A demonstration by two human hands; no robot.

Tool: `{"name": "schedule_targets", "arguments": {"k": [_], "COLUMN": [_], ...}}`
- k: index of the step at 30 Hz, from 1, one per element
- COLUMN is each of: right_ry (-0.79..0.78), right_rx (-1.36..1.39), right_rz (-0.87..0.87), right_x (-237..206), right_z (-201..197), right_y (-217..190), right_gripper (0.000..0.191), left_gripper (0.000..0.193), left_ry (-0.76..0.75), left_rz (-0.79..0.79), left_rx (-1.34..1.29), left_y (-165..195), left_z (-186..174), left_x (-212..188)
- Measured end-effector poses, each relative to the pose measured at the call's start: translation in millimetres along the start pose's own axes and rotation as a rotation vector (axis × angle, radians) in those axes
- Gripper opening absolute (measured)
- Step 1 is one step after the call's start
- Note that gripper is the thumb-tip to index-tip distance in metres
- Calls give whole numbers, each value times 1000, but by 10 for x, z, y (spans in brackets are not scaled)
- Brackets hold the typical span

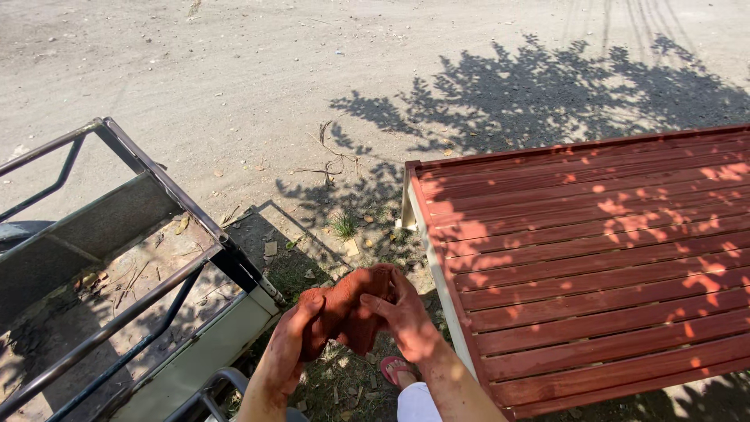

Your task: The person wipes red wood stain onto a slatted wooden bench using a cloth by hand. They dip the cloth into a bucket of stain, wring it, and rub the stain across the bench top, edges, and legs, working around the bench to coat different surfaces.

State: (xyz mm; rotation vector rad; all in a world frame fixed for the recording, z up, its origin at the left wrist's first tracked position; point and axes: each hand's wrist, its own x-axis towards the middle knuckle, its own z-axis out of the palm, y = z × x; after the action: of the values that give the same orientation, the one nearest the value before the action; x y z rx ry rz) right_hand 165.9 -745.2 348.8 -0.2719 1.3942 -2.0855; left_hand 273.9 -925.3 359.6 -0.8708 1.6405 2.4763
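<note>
Rag (349, 309), stained red-brown, sits bunched between both our hands at about 6 o'clock in the view, held above the dirt ground (234, 70). Our left hand (291, 344) grips its lower left side with the fingers curled tight into the cloth; our right hand (406, 312) clasps the upper right part, fingers wrapped over the top edge. Both hands are smeared with the same red-brown colour. At 3 o'clock lies a slatted tabletop (594, 258) painted red-brown, just beside our right hand. At 9 o'clock stands a metal cart frame (168, 187). A pink sandal (394, 367) shows below the rag.
</note>
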Motion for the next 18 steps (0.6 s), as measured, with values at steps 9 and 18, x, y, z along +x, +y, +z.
{"name": "schedule_targets", "arguments": {"k": [9,18], "right_ry": [-61,57], "right_rx": [172,360], "right_rz": [78,251], "right_x": [1723,2983], "right_z": [-335,-1771], "right_y": [84,85], "right_gripper": [43,57], "left_gripper": [50,18], "left_ry": [254,45], "left_rz": [185,967], "left_rx": [260,1080], "left_y": [364,617], "left_z": [-25,1201], "left_x": [1526,3363]}}
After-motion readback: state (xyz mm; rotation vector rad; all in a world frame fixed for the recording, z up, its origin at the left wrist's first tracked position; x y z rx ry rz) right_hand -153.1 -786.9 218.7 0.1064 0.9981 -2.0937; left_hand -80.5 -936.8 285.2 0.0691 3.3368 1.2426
